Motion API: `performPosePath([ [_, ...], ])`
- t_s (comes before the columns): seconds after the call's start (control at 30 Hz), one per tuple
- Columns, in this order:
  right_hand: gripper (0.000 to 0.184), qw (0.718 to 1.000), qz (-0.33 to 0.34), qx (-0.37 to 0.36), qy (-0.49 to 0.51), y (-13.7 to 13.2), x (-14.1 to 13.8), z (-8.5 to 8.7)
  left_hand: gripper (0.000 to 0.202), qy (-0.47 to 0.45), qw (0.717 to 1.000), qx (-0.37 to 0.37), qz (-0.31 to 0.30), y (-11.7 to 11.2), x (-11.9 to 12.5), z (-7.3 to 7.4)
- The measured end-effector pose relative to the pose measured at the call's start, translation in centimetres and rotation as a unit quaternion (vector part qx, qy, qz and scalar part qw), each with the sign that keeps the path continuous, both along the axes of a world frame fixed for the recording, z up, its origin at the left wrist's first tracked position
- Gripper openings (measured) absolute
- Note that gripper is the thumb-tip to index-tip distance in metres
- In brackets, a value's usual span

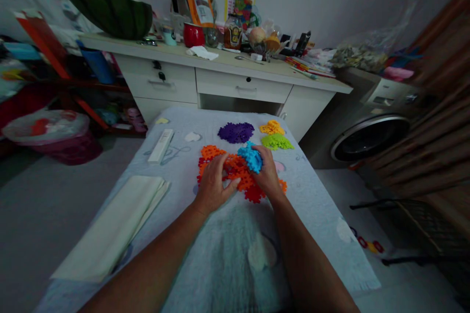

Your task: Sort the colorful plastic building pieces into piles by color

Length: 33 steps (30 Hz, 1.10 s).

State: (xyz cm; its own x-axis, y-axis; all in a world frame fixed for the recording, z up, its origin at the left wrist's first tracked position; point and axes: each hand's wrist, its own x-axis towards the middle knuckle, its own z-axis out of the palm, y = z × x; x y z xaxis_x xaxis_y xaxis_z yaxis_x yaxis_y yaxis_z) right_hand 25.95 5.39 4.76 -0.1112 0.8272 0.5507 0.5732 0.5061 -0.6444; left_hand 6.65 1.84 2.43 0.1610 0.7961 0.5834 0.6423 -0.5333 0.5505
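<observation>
A pile of orange and red interlocking plastic pieces (239,174) lies in the middle of a pale blue cloth-covered table (220,244). My left hand (213,185) rests on the pile's left side, fingers spread flat over the pieces. My right hand (267,173) is curled round a clump of blue pieces (251,156) on top of the pile. Beyond lie separate heaps: purple pieces (236,132), yellow-orange pieces (271,128) and green pieces (276,142).
A folded cream cloth (113,225) and a long white box (160,145) lie on the table's left. A cluttered white desk (220,66) stands behind, a washing machine (370,132) at right, a bagged bin (47,132) at left.
</observation>
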Motion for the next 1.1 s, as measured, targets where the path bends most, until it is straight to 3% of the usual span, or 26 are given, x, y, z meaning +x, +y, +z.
performPosePath([
  [0.13, 0.061, 0.993, 0.083, -0.054, 0.056, -0.4, -2.0, -1.2, 0.082, -0.037, 0.999, -0.015, 0.002, -0.2, -0.3, -0.1],
  [0.3, 0.058, 0.98, 0.128, -0.108, 0.104, -0.7, -3.0, -2.0, 0.067, -0.038, 0.999, -0.02, 0.015, 0.2, -0.5, -0.1],
  [0.43, 0.055, 0.993, 0.097, -0.074, -0.004, -0.7, -3.0, -2.0, 0.045, -0.002, 0.999, -0.041, 0.028, 0.8, -1.1, 0.1],
  [0.57, 0.048, 0.983, 0.115, -0.058, -0.132, -0.7, -2.9, -2.2, 0.038, 0.027, 0.996, -0.067, 0.047, 1.4, -1.8, 0.1],
  [0.87, 0.025, 0.961, 0.029, -0.079, -0.265, -0.6, -0.9, -1.0, 0.03, 0.125, 0.977, -0.09, 0.147, 2.2, -3.5, -0.2],
  [1.1, 0.017, 0.974, -0.056, -0.09, -0.201, 2.6, 3.7, -0.8, 0.056, 0.182, 0.974, -0.093, 0.096, 2.0, -2.8, -0.8],
])
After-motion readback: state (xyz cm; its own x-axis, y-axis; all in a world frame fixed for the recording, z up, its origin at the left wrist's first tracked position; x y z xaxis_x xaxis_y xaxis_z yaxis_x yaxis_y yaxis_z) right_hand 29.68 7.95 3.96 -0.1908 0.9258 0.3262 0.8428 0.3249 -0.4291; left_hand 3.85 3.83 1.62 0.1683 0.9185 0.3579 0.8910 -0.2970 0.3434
